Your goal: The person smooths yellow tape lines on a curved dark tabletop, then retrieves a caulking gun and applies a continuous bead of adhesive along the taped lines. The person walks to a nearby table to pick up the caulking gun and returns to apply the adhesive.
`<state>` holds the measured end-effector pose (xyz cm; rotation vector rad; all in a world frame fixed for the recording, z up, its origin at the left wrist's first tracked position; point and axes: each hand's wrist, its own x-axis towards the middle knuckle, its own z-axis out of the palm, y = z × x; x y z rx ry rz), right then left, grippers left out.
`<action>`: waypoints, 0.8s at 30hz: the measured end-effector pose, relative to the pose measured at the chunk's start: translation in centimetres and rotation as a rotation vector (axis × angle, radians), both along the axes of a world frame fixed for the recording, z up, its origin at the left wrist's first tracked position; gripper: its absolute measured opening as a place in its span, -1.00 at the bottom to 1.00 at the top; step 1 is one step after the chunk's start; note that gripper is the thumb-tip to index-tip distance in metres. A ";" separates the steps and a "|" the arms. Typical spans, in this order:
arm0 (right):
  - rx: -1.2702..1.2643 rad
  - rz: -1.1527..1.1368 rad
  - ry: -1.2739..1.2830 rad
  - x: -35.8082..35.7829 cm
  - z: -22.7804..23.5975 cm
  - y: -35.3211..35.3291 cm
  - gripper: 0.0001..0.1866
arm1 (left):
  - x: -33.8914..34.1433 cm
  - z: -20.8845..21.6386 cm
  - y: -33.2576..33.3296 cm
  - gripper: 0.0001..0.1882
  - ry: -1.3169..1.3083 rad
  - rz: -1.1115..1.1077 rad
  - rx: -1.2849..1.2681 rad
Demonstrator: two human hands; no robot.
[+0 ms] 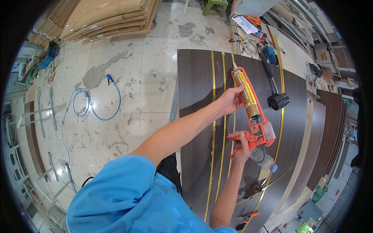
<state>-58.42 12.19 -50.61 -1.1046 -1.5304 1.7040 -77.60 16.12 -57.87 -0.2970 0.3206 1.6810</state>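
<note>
An orange caulking gun [267,130] loaded with a gold adhesive cartridge [248,93] is held over a dark wood-grain panel [194,116]. My left hand [233,100] is closed around the cartridge's side. Lower down, my right hand [241,146] grips the gun's handle and trigger. The nozzle [234,62] points away from me, above the panel's far part. Thin gold strips [224,81] run lengthwise along the panel, passing beneath the gun and my arms. I cannot tell whether any adhesive is coming out.
A black rubber mallet [278,101] lies right of the gun. Near my right wrist are a clear plastic bottle [264,160] and an orange-black clamp [248,217]. Pliers [239,38] sit at the far end. A blue air hose [88,101] coils on the floor; stacked cardboard [112,19] stands far left.
</note>
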 end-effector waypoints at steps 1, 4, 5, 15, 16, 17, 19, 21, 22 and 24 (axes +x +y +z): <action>0.006 0.003 -0.002 0.0 0.0 0.0 -0.79 | 0.0 0.0 -0.1 -0.61 0.001 0.002 -0.002; 0.005 0.006 0.000 0.1 0.1 0.0 -0.80 | 0.1 0.0 -0.2 -0.61 -0.028 0.008 0.021; 0.001 0.007 0.001 0.1 0.1 0.0 -0.80 | 0.2 0.0 -0.2 -0.62 -0.033 0.011 0.024; 0.001 0.004 -0.025 0.9 0.0 -0.5 -0.81 | 0.7 -0.2 -0.6 -0.61 -0.040 0.009 0.039; 0.000 0.003 -0.022 0.9 0.0 -0.5 -0.81 | 0.8 -0.3 -0.6 -0.61 -0.038 0.013 0.048; -0.002 0.003 -0.021 1.0 0.0 -0.6 -0.81 | 0.8 -0.3 -0.7 -0.60 -0.045 0.006 0.047; -0.002 0.001 -0.039 1.2 0.1 -0.7 -0.82 | 0.9 -0.4 -0.7 -0.60 -0.052 -0.010 0.033; 0.001 0.002 -0.050 1.2 0.2 -0.8 -0.82 | 1.0 -0.5 -0.7 -0.60 -0.060 -0.015 0.029; 0.002 0.002 -0.054 1.2 0.2 -0.9 -0.81 | 1.0 -0.5 -0.7 -0.60 -0.062 -0.020 0.010; -0.003 -0.008 -0.064 1.3 0.3 -1.0 -0.81 | 1.2 -0.6 -0.8 -0.60 -0.078 -0.008 0.009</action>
